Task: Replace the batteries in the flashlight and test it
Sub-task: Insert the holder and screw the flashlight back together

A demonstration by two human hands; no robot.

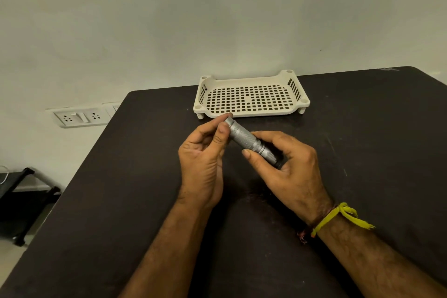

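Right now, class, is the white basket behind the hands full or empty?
Empty. The basket stands upright on the table, and its whole grid floor shows with nothing lying on it.

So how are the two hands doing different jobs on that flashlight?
The left hand pinches the tail end of the silver flashlight with thumb and fingertips, while the right hand wraps round its head end. The left hand sits nearer the white basket; the right hand sits nearer the person. The right wrist wears a yellow thread; the left wrist is bare. Both hold the flashlight above the black table.
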